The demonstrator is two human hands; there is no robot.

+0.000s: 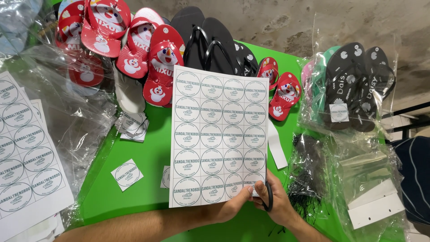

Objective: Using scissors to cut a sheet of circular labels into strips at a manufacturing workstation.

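Paper is what both hands work on: a thin, floppy sheet of round labels, held above the green worktop, light and easily creased or torn. The left hand pinches its bottom edge between thumb and fingers. The right hand, closed around black scissors, meets the sheet's lower right corner; it seems best held near the cut.

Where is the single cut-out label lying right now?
In the head view, the cut label lies on the green table, lower left of the label sheet and below the small stack of labels.
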